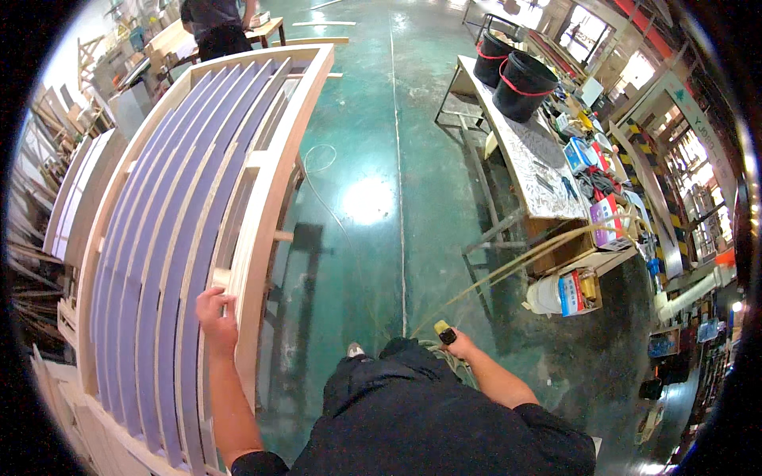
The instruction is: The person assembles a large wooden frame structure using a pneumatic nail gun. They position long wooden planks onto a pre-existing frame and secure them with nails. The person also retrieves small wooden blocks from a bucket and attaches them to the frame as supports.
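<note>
On the left stands a large pale wooden frame [262,238] with curved slats and purple-grey strips [151,262] between them. My left hand [216,317] is at its near right side, fingers closed around a small pale wooden block [221,277] beside the frame's long rail. The lower part of the block is hidden by my fingers. Low at my right side, my right hand [462,347] grips a yellow-and-black hand tool [445,331], whose exact kind is unclear. Pale hose coils [458,366] hang just below it.
A workbench [524,170] on the right carries two black buckets [524,86] and assorted supplies. A thin hose [321,163] trails over the green floor [357,262]. Yellowish lines [508,266] stretch between me and the bench. Another person [218,28] stands beyond the frame.
</note>
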Action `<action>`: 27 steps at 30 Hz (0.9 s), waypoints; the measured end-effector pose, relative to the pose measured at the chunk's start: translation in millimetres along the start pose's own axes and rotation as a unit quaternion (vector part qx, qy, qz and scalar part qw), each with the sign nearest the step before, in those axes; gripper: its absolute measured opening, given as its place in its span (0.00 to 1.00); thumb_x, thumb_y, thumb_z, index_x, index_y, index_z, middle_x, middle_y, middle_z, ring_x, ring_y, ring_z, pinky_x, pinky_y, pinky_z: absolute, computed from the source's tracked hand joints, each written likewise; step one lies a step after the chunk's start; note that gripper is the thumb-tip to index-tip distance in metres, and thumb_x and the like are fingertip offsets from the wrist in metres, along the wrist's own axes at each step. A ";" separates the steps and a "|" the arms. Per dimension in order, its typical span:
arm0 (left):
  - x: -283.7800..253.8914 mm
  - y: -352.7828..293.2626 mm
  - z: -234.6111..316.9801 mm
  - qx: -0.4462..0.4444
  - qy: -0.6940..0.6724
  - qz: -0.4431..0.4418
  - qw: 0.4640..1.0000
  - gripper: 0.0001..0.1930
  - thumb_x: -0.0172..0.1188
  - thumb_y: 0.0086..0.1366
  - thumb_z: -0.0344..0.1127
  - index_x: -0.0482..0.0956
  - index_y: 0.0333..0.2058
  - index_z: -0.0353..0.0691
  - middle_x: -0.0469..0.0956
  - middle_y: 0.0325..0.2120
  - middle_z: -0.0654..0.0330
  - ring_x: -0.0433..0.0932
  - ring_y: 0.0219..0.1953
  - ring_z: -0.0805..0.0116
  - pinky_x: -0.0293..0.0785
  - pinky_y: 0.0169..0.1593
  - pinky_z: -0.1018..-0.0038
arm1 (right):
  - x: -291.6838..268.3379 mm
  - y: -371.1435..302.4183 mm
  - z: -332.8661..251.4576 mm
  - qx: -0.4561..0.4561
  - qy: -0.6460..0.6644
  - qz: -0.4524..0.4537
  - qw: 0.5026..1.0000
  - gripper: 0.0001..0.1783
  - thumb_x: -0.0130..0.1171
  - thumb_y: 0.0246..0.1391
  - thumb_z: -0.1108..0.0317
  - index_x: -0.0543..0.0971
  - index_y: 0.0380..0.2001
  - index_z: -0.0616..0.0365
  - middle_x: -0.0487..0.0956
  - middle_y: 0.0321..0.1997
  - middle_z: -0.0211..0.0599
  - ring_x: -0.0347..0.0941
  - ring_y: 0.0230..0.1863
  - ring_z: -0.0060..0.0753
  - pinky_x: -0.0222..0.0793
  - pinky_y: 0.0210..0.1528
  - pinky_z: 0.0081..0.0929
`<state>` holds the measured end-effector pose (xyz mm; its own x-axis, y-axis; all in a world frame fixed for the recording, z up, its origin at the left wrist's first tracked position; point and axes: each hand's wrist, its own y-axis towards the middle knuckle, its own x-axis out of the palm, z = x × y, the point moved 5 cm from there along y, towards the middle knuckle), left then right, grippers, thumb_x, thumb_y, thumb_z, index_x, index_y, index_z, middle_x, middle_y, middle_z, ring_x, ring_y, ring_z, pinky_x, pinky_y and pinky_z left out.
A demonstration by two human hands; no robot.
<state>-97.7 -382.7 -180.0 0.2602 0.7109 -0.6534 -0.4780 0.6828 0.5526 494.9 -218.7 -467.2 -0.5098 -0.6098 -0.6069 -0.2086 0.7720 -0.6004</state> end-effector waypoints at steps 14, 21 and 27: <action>152.7 86.3 -60.2 -0.305 0.134 -0.110 0.936 0.30 0.63 0.63 0.48 0.68 0.58 0.37 0.75 0.54 0.42 0.73 0.57 0.40 0.68 0.59 0.54 | -12.2 249.7 123.6 0.174 -0.024 -0.175 0.969 0.23 0.70 0.48 0.64 0.80 0.47 0.61 0.82 0.37 0.40 0.77 0.35 0.39 0.72 0.37 0.42; 176.4 119.5 -54.5 -0.306 0.173 -0.211 0.912 0.32 0.74 0.50 0.47 0.71 0.49 0.38 0.79 0.45 0.42 0.77 0.49 0.39 0.73 0.52 0.52 | -135.6 364.7 100.2 0.049 -0.097 -0.161 0.981 0.28 0.67 0.48 0.62 0.77 0.52 0.60 0.83 0.43 0.50 0.80 0.39 0.46 0.73 0.39 0.46; 174.4 122.0 -47.3 -0.358 0.245 -0.194 0.880 0.31 0.75 0.48 0.46 0.69 0.45 0.37 0.77 0.46 0.43 0.76 0.50 0.40 0.73 0.50 0.52 | -213.2 396.8 -52.8 0.007 -0.125 -0.050 0.991 0.34 0.73 0.45 0.59 0.75 0.57 0.52 0.81 0.51 0.49 0.78 0.52 0.54 0.72 0.50 0.48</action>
<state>-150.3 -183.4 -251.0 0.2108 0.1699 -0.9627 -0.8848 0.4519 -0.1140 476.7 227.1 -548.5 -0.2652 -0.7092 -0.6532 -0.2354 0.7046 -0.6695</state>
